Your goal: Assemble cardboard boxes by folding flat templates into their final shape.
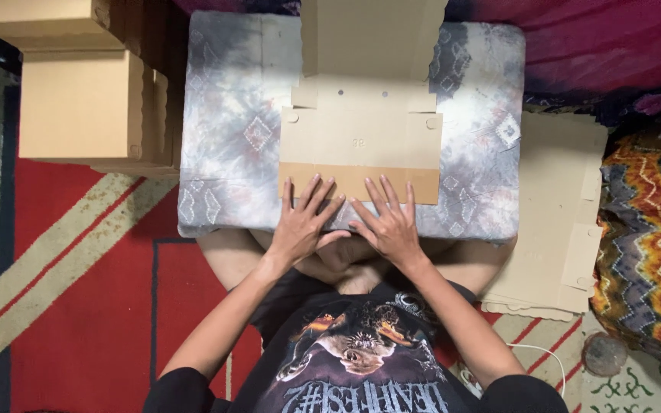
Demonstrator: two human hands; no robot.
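A flat, die-cut cardboard box blank lies on a grey tie-dye cushion in front of me. Its near flap is darker brown and folded toward me. My left hand rests with fingers spread on the cushion's near edge, fingertips touching that folded flap. My right hand lies beside it the same way, fingers spread, tips on the flap. Neither hand grips anything.
Folded-up cardboard boxes are stacked at the left. A pile of flat cardboard blanks lies on the right, next to a zigzag-patterned cloth. A red and cream striped rug covers the floor. A white cable trails at the lower right.
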